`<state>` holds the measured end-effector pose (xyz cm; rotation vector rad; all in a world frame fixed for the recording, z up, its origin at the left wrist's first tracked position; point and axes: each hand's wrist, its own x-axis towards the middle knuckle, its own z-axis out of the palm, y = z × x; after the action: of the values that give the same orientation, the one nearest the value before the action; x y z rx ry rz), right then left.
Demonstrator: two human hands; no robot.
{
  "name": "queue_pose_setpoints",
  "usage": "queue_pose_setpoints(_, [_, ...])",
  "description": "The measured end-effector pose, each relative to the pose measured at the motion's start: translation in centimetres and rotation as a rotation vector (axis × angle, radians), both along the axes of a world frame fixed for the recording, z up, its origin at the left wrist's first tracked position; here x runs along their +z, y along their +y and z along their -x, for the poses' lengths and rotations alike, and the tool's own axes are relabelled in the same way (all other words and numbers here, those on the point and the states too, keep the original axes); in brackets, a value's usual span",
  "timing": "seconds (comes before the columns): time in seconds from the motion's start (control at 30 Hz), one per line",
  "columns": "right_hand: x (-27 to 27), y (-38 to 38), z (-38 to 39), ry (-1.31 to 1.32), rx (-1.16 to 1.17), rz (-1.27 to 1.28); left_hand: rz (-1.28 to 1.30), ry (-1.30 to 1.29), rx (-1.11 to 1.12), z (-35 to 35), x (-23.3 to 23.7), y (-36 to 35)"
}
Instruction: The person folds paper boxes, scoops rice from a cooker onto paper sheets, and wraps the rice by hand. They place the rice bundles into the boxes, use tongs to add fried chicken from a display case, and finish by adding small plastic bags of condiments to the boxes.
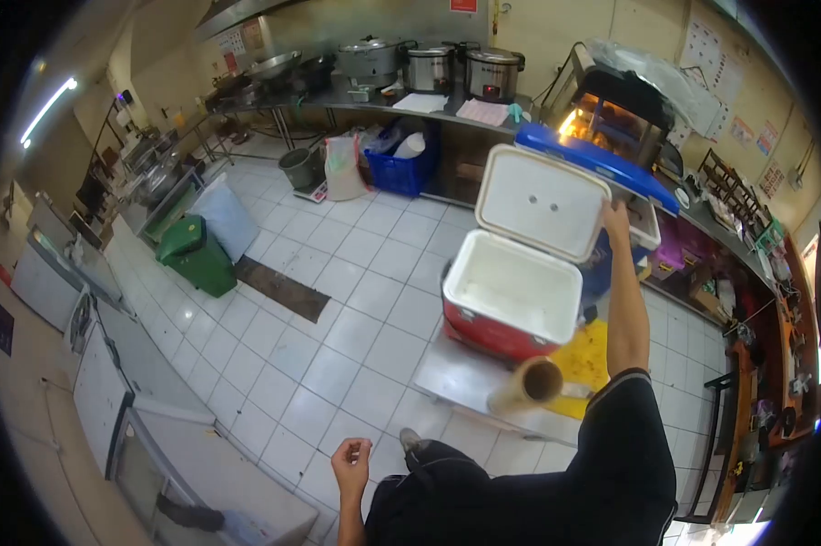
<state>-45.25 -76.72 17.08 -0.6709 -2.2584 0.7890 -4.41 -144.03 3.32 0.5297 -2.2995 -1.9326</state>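
Note:
My right hand grips the right edge of the white-lined cooler lid, which stands raised. Below the lid, the red cooler box shows its white inside, with no contents visible. It rests on a low metal stand. My left hand hangs low over the tiled floor, away from the cooler. Its fingers are curled in toward the thumb, and no object shows in them. A cardboard-coloured tube stands in front of the cooler, beside a yellow cloth or sheet.
Behind the raised lid is a blue cooler lid. Rice cookers line the back counter near a lit glass display case. A blue crate, a grey bucket and a green bin stand on the floor. A chest freezer is at left.

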Motion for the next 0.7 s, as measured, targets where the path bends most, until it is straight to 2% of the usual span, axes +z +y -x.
queue_pose_setpoints(0.07, [-3.4, 2.3, 3.1, 0.064, 0.059, 0.144, -0.019, 0.0, 0.003, 3.6, 0.5, -3.3])
queue_pose_setpoints(0.17, [-2.5, -0.8, 2.9, 0.059, -0.123, 0.133, -0.033, -0.072, 0.057, 8.6, 0.3, -6.9])
queue_pose_setpoints(0.27, [1.2, -4.8, -0.4, 0.101, 0.155, 0.352, -0.015, -0.108, 0.03, 13.6, -1.2, -10.7])
queue_pose_setpoints(0.3, [1.0, -5.2, -1.3, 0.016, -0.115, 0.166, -0.031, -0.124, 0.014, 15.5, -1.5, -11.6])
queue_pose_setpoints(0.33, [-0.8, -3.2, -1.9, 0.082, 0.002, 0.159, -0.054, -0.142, -0.003, 17.4, -1.8, -12.5])
queue_pose_setpoints(0.4, [0.5, -4.7, -3.0, 0.106, 0.037, 0.138, -0.054, -0.153, -0.097, 22.0, -1.7, -14.1])
queue_pose_setpoints(0.57, [1.7, -7.8, -3.5, 0.146, -0.072, 0.258, -0.06, -0.118, -0.279, 35.6, -0.6, -18.0])
queue_pose_setpoints(0.63, [0.0, -5.6, -4.5, 0.085, -0.127, 0.303, 0.006, -0.082, -0.388, 41.9, -1.4, -19.4])
queue_pose_setpoints(0.7, [-2.3, -3.9, -3.4, 0.064, -0.337, 0.157, 0.033, -0.008, -0.495, 48.5, -2.3, -20.1])
